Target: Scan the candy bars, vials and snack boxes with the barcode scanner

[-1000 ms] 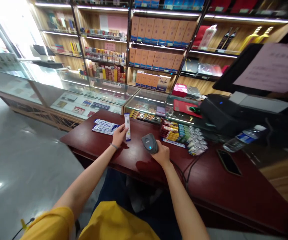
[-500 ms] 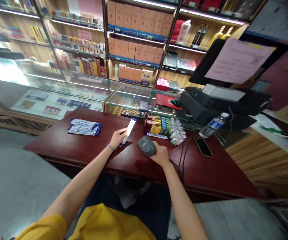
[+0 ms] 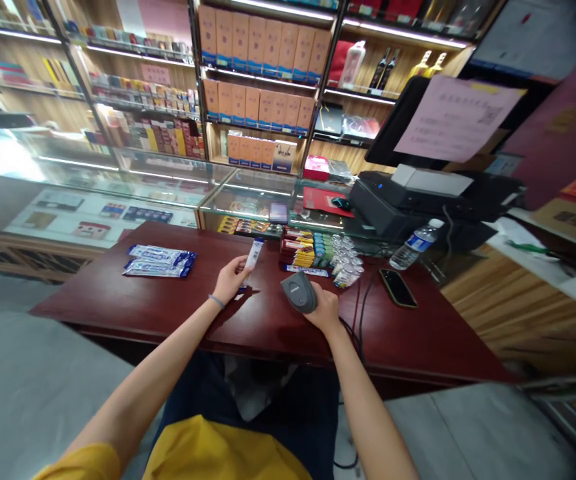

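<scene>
My left hand point(image 3: 230, 279) is closed on a slim white and blue packet point(image 3: 255, 255), raised a little off the dark red table point(image 3: 178, 307); a small barcode-like patch shows on its face. My right hand point(image 3: 325, 309) grips a grey barcode scanner point(image 3: 300, 292), whose head points left toward the packet with a gap between them. Several similar packets point(image 3: 158, 261) lie in a pile on the table's left. Behind the scanner, one more blue and white packet point(image 3: 307, 270) lies in front of a row of brown and yellow packs point(image 3: 298, 248).
Clear-wrapped items point(image 3: 347, 261) stand right of the packs. Farther right are a phone point(image 3: 399, 288), a water bottle point(image 3: 417, 245) and black cables point(image 3: 361, 320). A glass display case point(image 3: 238, 193) borders the back, with a black printer-like machine point(image 3: 398, 207) at the right.
The packet in my left hand has turned and tilted, now showing a dark printed patch. The scanner has shifted slightly right, away from it. The whole view has moved slightly.
</scene>
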The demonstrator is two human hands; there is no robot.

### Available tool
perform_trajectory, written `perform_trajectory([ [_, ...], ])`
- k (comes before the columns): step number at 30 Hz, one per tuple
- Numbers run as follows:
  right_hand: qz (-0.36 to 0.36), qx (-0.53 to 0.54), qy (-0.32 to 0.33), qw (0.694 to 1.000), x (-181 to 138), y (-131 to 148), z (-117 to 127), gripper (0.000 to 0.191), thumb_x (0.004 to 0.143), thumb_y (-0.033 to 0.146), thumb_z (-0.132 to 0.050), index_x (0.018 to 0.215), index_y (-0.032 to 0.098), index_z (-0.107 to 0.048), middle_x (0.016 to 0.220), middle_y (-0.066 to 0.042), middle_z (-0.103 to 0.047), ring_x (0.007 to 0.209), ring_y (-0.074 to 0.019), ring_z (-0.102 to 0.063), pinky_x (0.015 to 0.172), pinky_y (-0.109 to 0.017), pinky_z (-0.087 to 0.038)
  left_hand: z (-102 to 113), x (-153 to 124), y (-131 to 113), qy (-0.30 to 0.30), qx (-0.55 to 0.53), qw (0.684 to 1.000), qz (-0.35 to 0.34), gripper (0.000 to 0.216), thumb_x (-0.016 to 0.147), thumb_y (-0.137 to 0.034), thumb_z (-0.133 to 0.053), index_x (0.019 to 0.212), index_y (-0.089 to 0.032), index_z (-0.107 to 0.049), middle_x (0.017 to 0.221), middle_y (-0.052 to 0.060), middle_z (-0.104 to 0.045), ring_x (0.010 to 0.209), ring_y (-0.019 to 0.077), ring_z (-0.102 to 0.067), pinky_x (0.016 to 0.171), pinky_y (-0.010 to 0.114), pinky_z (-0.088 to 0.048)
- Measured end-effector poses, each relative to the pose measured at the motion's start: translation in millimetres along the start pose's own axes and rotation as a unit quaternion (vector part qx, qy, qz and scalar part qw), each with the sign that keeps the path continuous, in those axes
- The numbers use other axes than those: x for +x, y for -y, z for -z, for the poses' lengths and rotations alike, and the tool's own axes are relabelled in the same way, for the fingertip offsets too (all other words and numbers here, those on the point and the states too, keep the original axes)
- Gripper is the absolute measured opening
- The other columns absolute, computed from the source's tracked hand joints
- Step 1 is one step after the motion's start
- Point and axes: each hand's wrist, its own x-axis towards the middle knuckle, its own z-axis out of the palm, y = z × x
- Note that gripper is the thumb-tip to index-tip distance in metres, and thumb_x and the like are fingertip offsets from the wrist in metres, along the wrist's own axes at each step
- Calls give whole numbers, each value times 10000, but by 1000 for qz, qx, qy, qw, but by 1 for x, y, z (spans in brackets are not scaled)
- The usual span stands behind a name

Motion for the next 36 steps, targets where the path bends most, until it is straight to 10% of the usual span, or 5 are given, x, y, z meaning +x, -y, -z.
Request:
perform_trajectory([
  [8,-107,-85,-49,989,-23,-50,33,442,738,388,-615,1104,142,-639,683,-67,-714,591,-250,-693,576,-318,-533,-74,22,-29,83,232,948,-202,174,909,-228,-558,994,-201,-708,966,75,-677,956,224,-596,892,360,-470],
  [18,-93,-98,-39,990,-44,-72,73,416,765,377,-588,1106,145,-640,755,-81,-754,613,-259,-720,575,-321,-544,-174,27,-12,121,364,888,-253,320,946,-159,-469,1135,-200,-723,1013,122,-641,953,248,-546,873,388,-451],
  [29,-80,-122,-34,989,-51,-76,68,413,774,375,-572,1104,141,-657,730,-75,-746,603,-245,-714,586,-300,-524,-172,27,2,165,377,870,-271,404,931,-123,-452,1267,-193,-665,1105,138,-639,1011,252,-559,919,399,-459],
  [36,-61,-128,10,990,-46,-63,57,387,784,356,-587,1097,142,-666,776,-96,-751,668,-244,-715,645,-303,-519,-122,20,-6,98,331,893,-290,397,932,-132,-428,1245,-186,-666,1117,122,-648,1044,243,-557,958,396,-462],
])
